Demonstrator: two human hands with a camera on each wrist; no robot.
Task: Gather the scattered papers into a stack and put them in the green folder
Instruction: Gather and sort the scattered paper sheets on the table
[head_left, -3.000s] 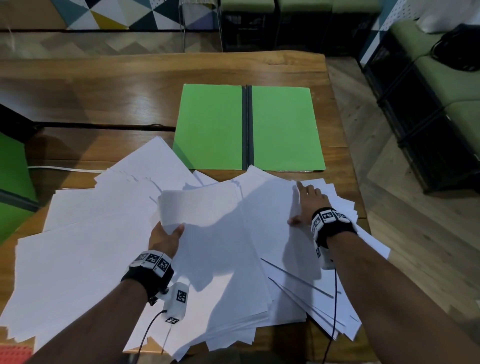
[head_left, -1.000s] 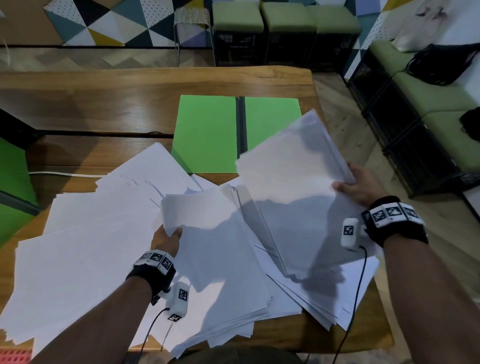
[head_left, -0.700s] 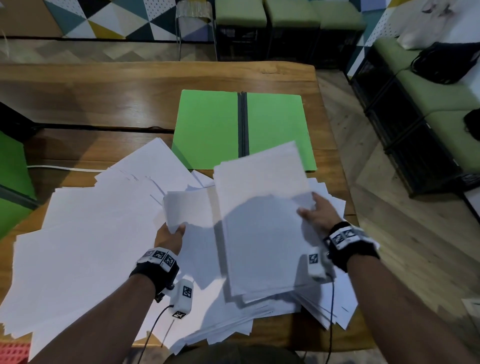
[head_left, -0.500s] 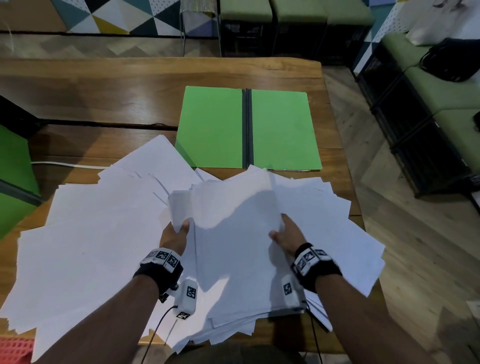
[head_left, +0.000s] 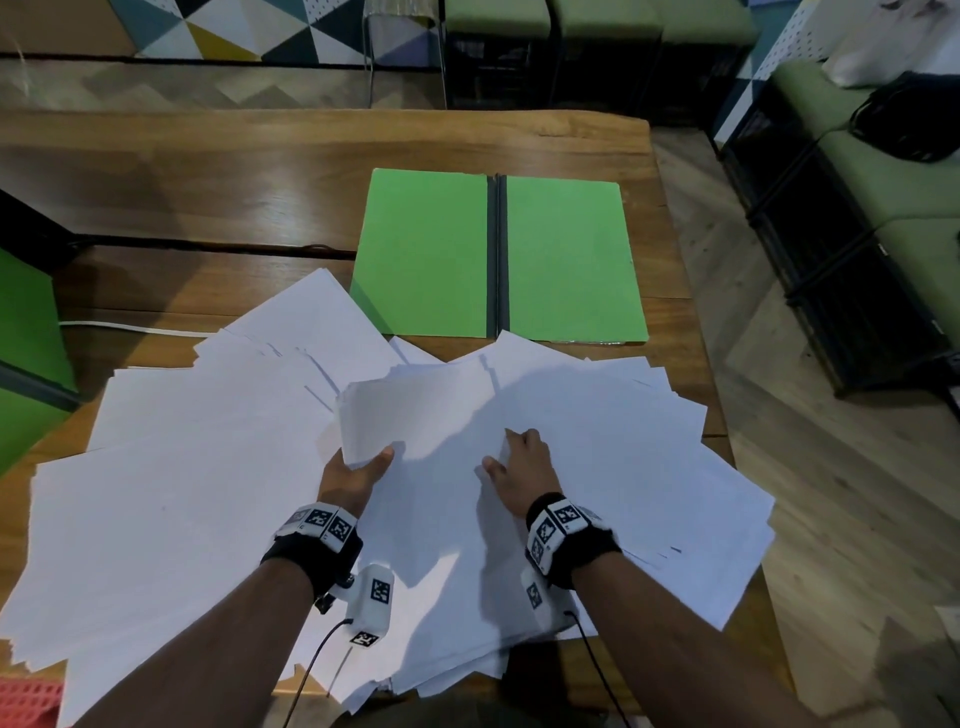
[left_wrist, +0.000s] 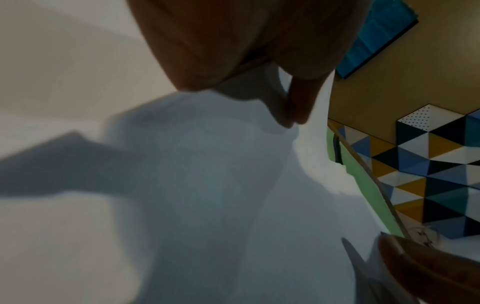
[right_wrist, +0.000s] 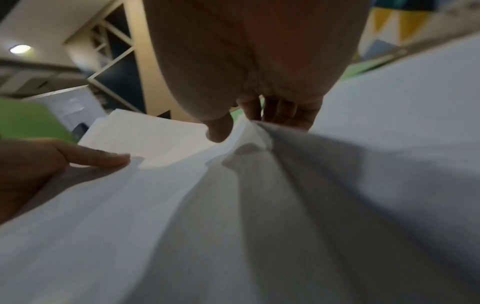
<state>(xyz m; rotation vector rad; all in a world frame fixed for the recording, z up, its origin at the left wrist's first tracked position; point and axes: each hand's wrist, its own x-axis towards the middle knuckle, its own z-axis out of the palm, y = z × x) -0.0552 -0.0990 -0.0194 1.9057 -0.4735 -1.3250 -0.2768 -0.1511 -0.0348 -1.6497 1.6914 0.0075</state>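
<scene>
Papers: white sheets (head_left: 197, 499) fanned loosely over the near half of the wooden table (head_left: 218, 171), too many and too overlapped to count; no print can be read on them.
Gathered bundle: a thicker batch (head_left: 415, 415) sits at the middle of the spread, its left edge lifted off the sheets beneath.
Left hand: the left hand (head_left: 353, 475) grips the bundle's near left corner, thumb on top and fingers curled underneath; it was holding the same corner 3 seconds ago.
Right hand: the right hand (head_left: 522, 475) lies on the bundle at about 3 o'clock from the left hand; the right wrist view shows thumb and fingertips pinching up a ridge of paper (right_wrist: 249, 131). A second ago this hand held a batch raised over the folder's right half; that batch is now down on the pile.
Green folder: one green folder (head_left: 426, 249) lies open and flat at 12 o'clock from the papers, dark spine down the middle, its near left corner just under one sheet; nothing is in it and no label shows.
Wrist gear: two black wristbands (head_left: 317, 545) carrying square black-and-white marker tags, one per arm; no readable writing.
Cable: one white cable (head_left: 130, 327) runs along the table at 10 o'clock.
</scene>
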